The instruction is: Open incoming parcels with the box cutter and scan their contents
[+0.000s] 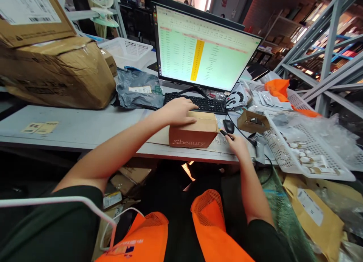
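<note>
A small brown cardboard box printed "Sbeauty" sits at the front edge of the grey desk. My left hand lies flat on the box's top, fingers stretched over it. My right hand rests on the desk just right of the box, fingers pinched on a thin dark pen-like object. A black mouse lies just beyond that hand. A black keyboard and a monitor showing a green spreadsheet stand behind the box.
Large crumpled cardboard parcels fill the left of the desk, with a grey mailer bag beside them. White plastic baskets with small items sit at right, next to a small open carton. Metal shelving rises at right.
</note>
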`<state>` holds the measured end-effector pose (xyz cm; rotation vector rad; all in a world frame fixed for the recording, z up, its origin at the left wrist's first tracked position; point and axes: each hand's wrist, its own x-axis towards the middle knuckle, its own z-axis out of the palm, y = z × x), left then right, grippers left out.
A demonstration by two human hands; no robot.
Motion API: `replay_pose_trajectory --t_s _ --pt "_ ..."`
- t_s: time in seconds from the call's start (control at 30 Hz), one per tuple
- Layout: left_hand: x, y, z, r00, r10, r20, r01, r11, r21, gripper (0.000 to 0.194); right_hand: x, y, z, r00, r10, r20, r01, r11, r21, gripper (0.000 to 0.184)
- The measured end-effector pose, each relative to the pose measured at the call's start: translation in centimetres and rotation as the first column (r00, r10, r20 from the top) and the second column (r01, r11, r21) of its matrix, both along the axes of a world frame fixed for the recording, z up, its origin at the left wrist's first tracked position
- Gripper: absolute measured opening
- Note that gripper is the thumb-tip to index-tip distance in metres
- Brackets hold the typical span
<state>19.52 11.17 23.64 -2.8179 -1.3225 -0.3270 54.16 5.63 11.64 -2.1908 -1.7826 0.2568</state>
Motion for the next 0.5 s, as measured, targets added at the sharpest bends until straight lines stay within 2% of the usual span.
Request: replay_pose_trajectory --t_s 0.1,0.17,0.27,0.33,0.4,0.5 --pt "1.9 3.2 1.6 0.995 -0.069 -0.067 0.049 0.963 -0.264 0.074 -2.2 1.5 -2.0 0.992 0.067 -0.103 -0.055 0.992 0.114 0.049" --pt "3.0 4.0 2.1 0.987 -0.111 -0.113 0.07 0.946 -0.317 0.074 -3.6 1.9 -1.9 0.963 0.151 -0.223 -0.087 0.959 0.271 0.057" --pt "4.2 3.6 1.9 0.965 -0.135 -0.227 0.081 0.969 -0.233 0.071 -6.0 2.1 -0.8 0.834 0.35 -0.427 -0.124 0.873 0.472 0.071" --pt "4.7 2.9 1.4 0.948 -0.133 -0.289 0.088 0.983 -0.163 0.062 -7.6 2.1 -0.2 0.776 0.424 -0.467 -0.163 0.85 0.501 0.078" --pt "5.0 2.3 0.9 0.94 -0.143 -0.309 0.107 0.986 -0.129 0.054 -9.0 2.1 0.1 0.75 0.458 -0.477 -0.184 0.838 0.514 0.081" --pt "5.1 2.0 0.7 0.931 -0.147 -0.334 0.107 0.985 -0.134 0.053 -10.0 1.9 -0.1 0.711 0.486 -0.508 -0.176 0.822 0.541 0.074"
